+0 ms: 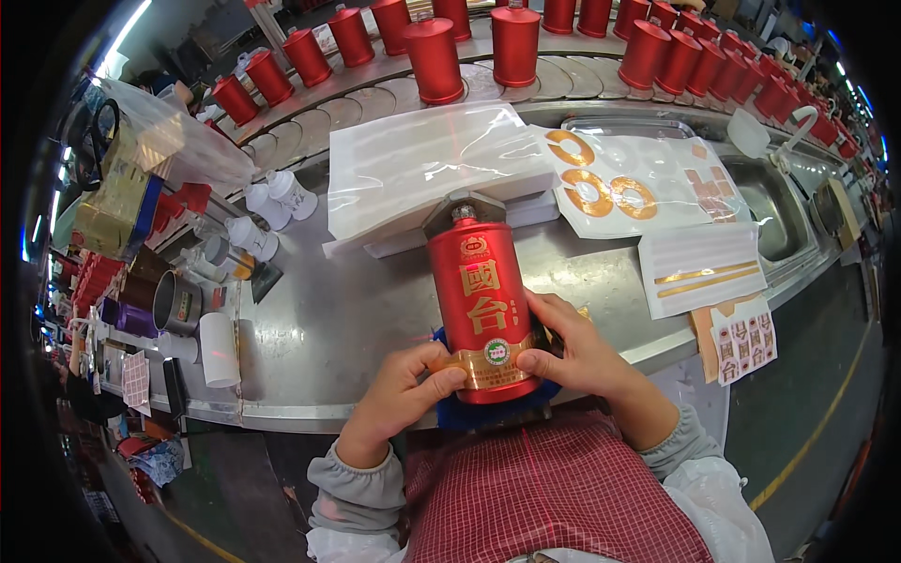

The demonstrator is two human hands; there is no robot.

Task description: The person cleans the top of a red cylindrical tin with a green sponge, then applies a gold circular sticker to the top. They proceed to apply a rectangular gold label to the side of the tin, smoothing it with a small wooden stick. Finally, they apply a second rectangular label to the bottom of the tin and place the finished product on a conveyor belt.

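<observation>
A red bottle (pixel 472 272) with gold lettering and a gold band near its base lies in front of me, its neck pointing away. My left hand (pixel 405 387) grips the lower left side, with the thumb pressed on the gold band. On the other side my right hand (pixel 580 352) wraps the bottle, its thumb also on the band. The bottle's neck rests at a dark angular holder (pixel 485 208). Blue cloth or padding (pixel 507 409) shows beneath the base. Both hands' fingertips are partly hidden behind the bottle.
Sheets of gold ring labels (pixel 615 178) and gold strips (pixel 704 267) lie to the right, near a sink (pixel 779 211). White film-covered sheets (pixel 413 169) are stacked behind the bottle. Red bottles (pixel 432 58) line a conveyor (pixel 375 98) at the back. A white roll (pixel 219 349) stands left.
</observation>
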